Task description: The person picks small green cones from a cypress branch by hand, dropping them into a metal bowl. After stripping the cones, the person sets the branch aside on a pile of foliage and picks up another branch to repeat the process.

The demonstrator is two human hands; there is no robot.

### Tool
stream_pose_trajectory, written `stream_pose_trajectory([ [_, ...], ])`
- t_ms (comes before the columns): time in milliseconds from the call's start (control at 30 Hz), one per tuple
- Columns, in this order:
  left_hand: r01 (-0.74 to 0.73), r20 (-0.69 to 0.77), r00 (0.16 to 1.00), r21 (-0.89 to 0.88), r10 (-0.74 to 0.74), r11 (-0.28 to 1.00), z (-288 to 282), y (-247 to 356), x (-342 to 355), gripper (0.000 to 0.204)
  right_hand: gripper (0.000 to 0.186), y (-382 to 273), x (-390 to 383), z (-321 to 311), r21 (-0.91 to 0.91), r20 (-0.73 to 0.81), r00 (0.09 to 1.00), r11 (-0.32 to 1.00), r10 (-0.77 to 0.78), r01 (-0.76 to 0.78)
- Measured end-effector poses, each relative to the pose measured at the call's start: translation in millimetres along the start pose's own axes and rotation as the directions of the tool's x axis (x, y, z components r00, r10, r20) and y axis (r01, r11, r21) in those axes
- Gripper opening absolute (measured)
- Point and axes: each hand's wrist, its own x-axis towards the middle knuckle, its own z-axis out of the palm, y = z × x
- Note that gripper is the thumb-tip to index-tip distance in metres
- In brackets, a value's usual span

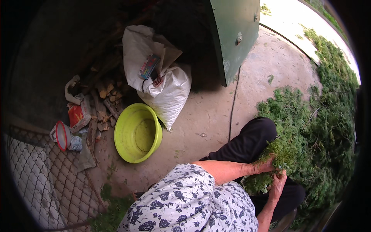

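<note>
A leafy green conifer sprig (281,152) is held over my bent, dark-trousered legs. My left hand (264,166) reaches across from the left and is closed on the sprig, its fingers partly hidden in the leaves. Just below it, my right hand (277,182) rises from the lower edge with its fingers pinched on the same sprig, at its lower part. A large heap of similar cut branches (324,116) lies along my right side, beside and behind the sprig.
A yellow-green plastic basin (135,135) stands left, beside white sacks (166,100), firewood (100,108) and a red-rimmed object (61,135). A green metal panel (235,58) stands ahead, with a dark cable (232,120) on the concrete. Wire mesh (50,174) is at lower left.
</note>
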Motion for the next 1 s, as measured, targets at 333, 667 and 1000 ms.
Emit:
stream_pose_trajectory([
  [333, 0.151, 0.124, 0.984, -0.239, -0.124, 0.959, -11, 41, 2, 0.031, 0.025, 6, 0, 19, -0.279, -0.227, 0.973, 0.960, -0.029, -0.036],
  [667, 0.058, -0.102, 0.990, -0.324, -0.096, 0.944, -25, 54, 16, 0.043, 0.013, -41, 6, 29, -0.196, -0.080, 0.965, 0.953, -0.250, 0.231],
  [1000, 0.037, -0.174, 0.978, -0.417, -0.120, 0.908, -44, 99, 33, 0.036, 0.012, -54, 6, 14, -0.476, -0.122, 0.897, 0.818, -0.424, 0.322],
])
